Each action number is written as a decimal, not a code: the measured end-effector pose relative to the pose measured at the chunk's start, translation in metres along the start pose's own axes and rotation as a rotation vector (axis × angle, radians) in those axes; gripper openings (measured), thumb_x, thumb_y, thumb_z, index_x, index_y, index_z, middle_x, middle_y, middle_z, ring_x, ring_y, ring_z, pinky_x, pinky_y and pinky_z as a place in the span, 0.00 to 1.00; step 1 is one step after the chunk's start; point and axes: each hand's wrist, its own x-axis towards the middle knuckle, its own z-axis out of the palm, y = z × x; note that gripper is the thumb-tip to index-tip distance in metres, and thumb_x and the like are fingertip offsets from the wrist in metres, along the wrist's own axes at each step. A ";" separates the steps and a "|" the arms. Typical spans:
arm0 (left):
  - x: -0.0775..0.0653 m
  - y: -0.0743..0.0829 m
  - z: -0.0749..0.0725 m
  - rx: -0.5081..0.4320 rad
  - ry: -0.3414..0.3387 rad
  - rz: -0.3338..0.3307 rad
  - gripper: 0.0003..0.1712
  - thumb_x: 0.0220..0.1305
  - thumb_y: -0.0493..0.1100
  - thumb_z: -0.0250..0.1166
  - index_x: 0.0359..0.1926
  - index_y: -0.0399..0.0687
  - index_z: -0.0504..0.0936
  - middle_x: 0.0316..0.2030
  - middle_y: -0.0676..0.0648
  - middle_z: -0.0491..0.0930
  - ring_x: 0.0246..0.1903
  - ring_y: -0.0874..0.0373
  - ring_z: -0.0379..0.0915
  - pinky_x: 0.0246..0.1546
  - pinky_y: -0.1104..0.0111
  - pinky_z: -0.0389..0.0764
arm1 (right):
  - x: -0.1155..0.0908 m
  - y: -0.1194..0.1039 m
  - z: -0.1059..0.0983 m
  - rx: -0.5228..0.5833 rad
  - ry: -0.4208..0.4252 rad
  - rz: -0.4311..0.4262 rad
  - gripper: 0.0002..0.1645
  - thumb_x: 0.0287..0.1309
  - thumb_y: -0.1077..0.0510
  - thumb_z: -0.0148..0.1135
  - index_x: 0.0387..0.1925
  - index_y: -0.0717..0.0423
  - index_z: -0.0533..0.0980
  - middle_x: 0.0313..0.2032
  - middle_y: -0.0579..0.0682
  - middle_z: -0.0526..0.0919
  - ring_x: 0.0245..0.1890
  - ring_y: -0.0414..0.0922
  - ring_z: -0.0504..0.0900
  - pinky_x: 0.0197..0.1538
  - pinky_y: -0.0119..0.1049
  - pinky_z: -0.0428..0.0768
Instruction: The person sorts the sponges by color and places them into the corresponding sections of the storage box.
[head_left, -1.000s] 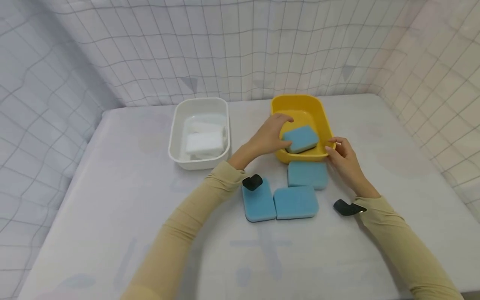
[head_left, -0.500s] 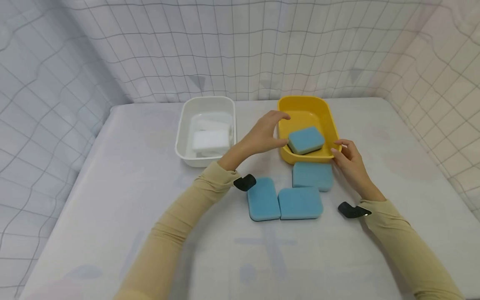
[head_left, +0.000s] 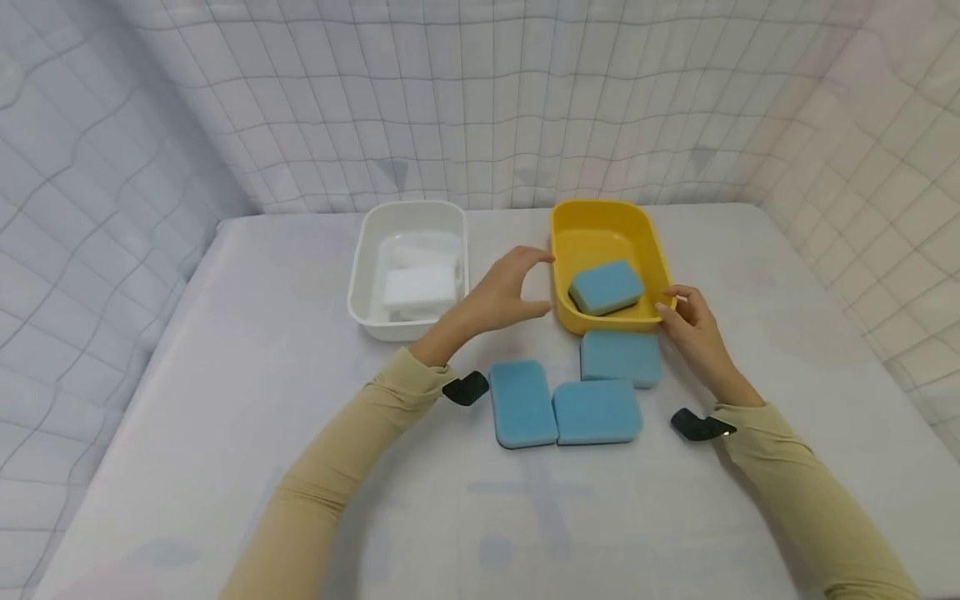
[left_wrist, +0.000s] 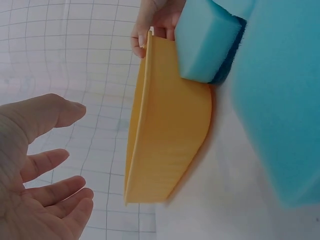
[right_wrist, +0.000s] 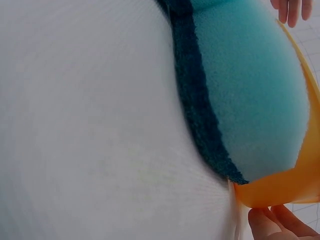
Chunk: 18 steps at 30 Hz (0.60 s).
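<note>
A yellow tub (head_left: 611, 325) stands at the back right of the table with one blue sponge (head_left: 606, 286) lying tilted inside it. My right hand (head_left: 693, 333) pinches the tub's near right rim between thumb and fingers. To the left of the tub, my left hand (head_left: 506, 292) holds nothing, its thumb and fingers spread apart in a loose curve; the left wrist view shows the bare palm and fingers (left_wrist: 55, 192) beside the tub wall. Three more blue sponges lie in front of the tub: one against its near side (head_left: 621, 358), one below that (head_left: 597, 412), and one upright lengthwise (head_left: 522, 404).
A white tub (head_left: 360, 304) with white sponge-like blocks (head_left: 420, 287) in it stands at the back left, close behind my left forearm. White cloth (head_left: 247, 417) covers the table. Grid-patterned curtains (head_left: 480, 100) hang behind and at both sides.
My left hand has drawn back leftward out of the yellow tub, away from the sponge inside. The right hand keeps its hold on the rim. The view has shifted slightly.
</note>
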 end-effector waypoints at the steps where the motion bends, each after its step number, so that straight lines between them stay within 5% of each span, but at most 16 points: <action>1: -0.002 -0.002 0.001 -0.003 0.001 -0.003 0.35 0.58 0.42 0.66 0.64 0.41 0.64 0.65 0.43 0.64 0.66 0.51 0.58 0.68 0.62 0.60 | 0.000 0.000 0.000 -0.012 0.003 0.001 0.16 0.67 0.51 0.51 0.53 0.45 0.63 0.48 0.46 0.68 0.46 0.35 0.70 0.47 0.14 0.72; 18: -0.035 -0.017 0.018 -0.019 -0.075 -0.015 0.33 0.59 0.44 0.65 0.63 0.41 0.65 0.64 0.43 0.65 0.65 0.50 0.59 0.67 0.59 0.62 | 0.000 0.000 0.002 -0.050 0.012 0.002 0.17 0.67 0.49 0.50 0.54 0.45 0.62 0.52 0.49 0.66 0.48 0.34 0.70 0.48 0.13 0.72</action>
